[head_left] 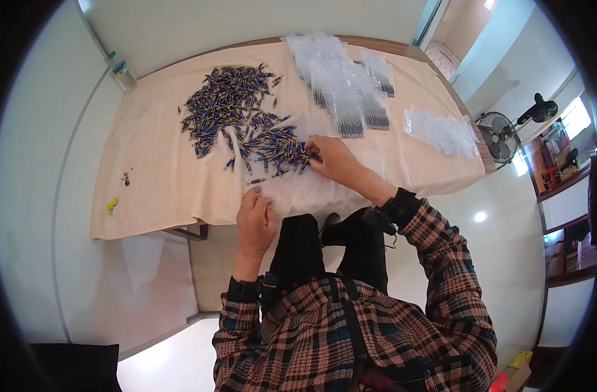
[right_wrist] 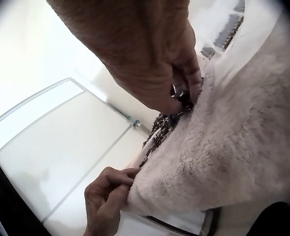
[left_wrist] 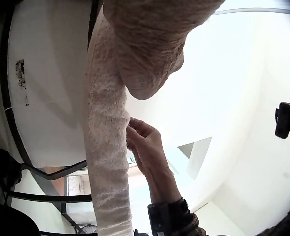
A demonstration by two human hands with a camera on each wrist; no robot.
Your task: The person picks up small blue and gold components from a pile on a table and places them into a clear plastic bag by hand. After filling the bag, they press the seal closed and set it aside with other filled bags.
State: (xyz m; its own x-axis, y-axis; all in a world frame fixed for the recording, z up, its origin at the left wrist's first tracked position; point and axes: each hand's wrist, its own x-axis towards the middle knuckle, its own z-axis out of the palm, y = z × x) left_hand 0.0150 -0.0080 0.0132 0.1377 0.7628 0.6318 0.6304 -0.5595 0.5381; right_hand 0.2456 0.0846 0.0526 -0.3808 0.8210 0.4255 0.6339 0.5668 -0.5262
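Small blue-and-gold cylindrical pieces, shaped like connector plugs, lie in a large heap (head_left: 223, 101) on the cloth-covered table, with a smaller pile (head_left: 275, 145) nearer the body. At this pile's right edge, my right hand (head_left: 338, 163) pinches dark pieces (right_wrist: 180, 93) between thumb and fingers; how many is hidden by the fingers. My left hand (head_left: 256, 222) rests at the table's front edge, fingers loosely bent and nothing visible in them. One loose piece (head_left: 255, 181) lies just beyond its fingertips. In the right wrist view, the left fingertips touch the cloth's fluffy edge (right_wrist: 135, 191).
Clear bags (head_left: 351, 98) holding rows of the pieces overlap at the back. Flat clear bags (head_left: 442, 132) lie at the right. A bottle (head_left: 122, 72) stands by the left wall; a yellow item (head_left: 112, 206) and tiny bits (head_left: 126, 178) lie at left. A fan (head_left: 498, 137) stands beyond the table.
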